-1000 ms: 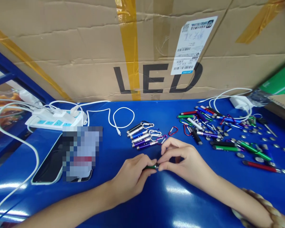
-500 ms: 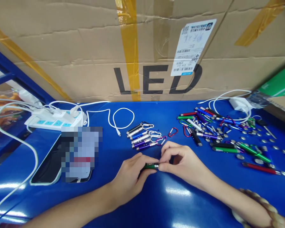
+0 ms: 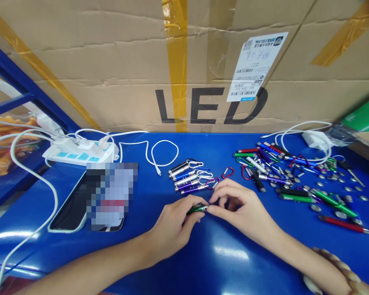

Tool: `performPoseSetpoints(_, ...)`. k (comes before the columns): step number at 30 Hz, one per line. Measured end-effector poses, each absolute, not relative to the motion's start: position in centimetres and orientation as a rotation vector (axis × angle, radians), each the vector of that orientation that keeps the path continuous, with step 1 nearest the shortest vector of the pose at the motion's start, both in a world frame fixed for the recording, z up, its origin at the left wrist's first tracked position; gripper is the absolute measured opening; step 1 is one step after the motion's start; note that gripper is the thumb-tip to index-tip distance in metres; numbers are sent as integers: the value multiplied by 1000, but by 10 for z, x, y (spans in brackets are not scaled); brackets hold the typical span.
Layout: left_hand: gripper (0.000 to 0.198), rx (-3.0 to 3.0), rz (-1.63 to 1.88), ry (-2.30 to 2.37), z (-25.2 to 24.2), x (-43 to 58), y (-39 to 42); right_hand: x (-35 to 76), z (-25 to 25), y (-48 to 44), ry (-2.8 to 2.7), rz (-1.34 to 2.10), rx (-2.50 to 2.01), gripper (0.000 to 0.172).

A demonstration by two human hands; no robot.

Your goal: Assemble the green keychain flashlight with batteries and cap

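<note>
Mostly hidden: green mini torch (image 3: 196, 209) pinched by left hand (image 3: 174, 225); right hand (image 3: 244, 209) fingertips grip its tip, prob. a cap.

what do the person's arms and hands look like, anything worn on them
Both forearms are bare, with no sleeves in view. The left hand has no glove, ring or watch that shows. The right hand is also ungloved; a chunky bracelet of pale, rounded segments circles the right forearm near the frame's lower right corner.
</note>
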State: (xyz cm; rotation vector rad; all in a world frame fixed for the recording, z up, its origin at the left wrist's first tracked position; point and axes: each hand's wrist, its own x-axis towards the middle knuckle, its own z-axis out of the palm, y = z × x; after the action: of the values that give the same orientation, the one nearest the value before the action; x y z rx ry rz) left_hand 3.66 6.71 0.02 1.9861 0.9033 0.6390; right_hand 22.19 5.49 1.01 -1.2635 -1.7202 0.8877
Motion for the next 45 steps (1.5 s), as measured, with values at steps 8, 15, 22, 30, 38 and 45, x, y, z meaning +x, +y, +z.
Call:
performPoseSetpoints(8, 22, 2007, 563, 914, -2, 34, 67, 226, 8, 49, -2006, 414, -968, 11)
performPoseSetpoints(15, 27, 2159, 477, 844, 0, 33, 66, 240, 14, 54, -2238, 349, -857, 13)
performPoseSetpoints(22, 27, 2195, 446, 842, 3, 34, 67, 240, 22, 53, -2292, 200, -853, 10)
performPoseSetpoints(30, 28, 2040, 530, 885, 1, 35, 64, 239, 23, 52, -2322, -65, -843, 18)
performPoseSetpoints(38, 30, 1961, 525, 858, -2, 36, 63, 236, 27, 52, -2288, -91, -870, 15)
performPoseSetpoints(45, 30, 1985, 516, 840, -1, 36, 62, 239, 26, 50, -2313, -90, -857, 15)
